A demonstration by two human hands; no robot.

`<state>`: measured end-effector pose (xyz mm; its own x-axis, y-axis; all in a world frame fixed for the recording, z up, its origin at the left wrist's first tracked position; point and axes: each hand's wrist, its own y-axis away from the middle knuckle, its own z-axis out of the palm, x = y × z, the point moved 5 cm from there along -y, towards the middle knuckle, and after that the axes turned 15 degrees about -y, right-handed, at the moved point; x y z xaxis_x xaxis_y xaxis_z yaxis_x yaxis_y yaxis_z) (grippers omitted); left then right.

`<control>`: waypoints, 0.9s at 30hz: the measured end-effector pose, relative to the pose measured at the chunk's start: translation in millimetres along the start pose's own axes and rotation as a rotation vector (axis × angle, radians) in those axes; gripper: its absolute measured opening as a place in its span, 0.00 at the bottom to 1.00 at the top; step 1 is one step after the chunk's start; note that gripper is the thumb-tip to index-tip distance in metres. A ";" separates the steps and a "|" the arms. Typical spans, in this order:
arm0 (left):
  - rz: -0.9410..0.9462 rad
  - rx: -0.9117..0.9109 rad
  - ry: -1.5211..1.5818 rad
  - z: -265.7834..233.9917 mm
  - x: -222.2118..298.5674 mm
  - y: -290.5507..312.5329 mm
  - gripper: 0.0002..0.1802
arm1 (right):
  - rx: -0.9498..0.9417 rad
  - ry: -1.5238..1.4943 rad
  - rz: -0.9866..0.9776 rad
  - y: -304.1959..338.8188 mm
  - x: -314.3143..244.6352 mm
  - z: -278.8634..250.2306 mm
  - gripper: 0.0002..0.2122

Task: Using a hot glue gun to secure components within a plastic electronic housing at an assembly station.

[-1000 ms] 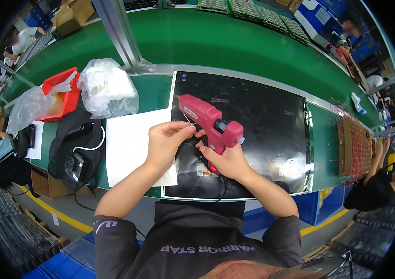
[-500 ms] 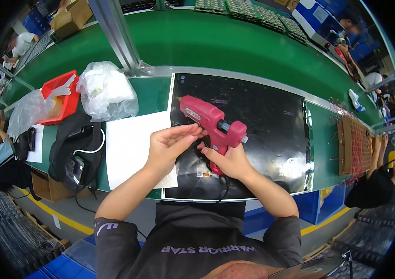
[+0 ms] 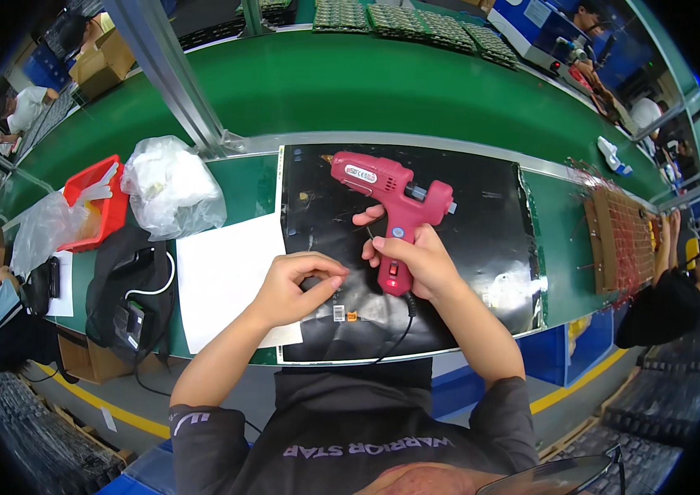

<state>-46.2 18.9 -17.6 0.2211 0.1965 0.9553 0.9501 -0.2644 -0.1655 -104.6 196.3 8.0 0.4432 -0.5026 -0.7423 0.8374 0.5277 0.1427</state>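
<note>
The right hand (image 3: 426, 266) is wrapped around the handle of a pink plastic glue gun (image 3: 399, 206), which is over the middle of a shiny black rectangular mat (image 3: 478, 289), its nozzle toward the far left and its thin black cord (image 3: 404, 332) running from the handle's base toward the near edge. To the left of the handle and well apart from it, the left hand (image 3: 294, 289) is curled with a narrow gap between thumb and fingertips; whether it holds anything small cannot be told. A blank white paper sheet (image 3: 230, 268) lies left of the mat.
</note>
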 end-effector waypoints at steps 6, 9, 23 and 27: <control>0.052 0.035 -0.167 -0.1 1.2 -1.4 0.08 | 0.003 -0.010 0.002 0.5 -13.9 -11.1 0.17; 0.047 0.017 -0.203 0.9 4.0 -2.1 0.08 | -0.003 -0.014 0.035 1.8 -18.4 -23.6 0.17; 0.059 -0.002 -0.365 2.0 6.8 -7.0 0.06 | -0.060 -0.155 0.081 7.8 -14.5 -53.6 0.17; 0.051 -0.002 -0.366 1.2 6.6 -7.9 0.06 | -0.101 -0.241 0.102 6.8 -15.2 -55.2 0.16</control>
<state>-51.9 23.4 -10.3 0.3327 0.5075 0.7948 0.9354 -0.2846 -0.2098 -123.2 245.3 -15.9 0.5966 -0.5855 -0.5488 0.7540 0.6432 0.1335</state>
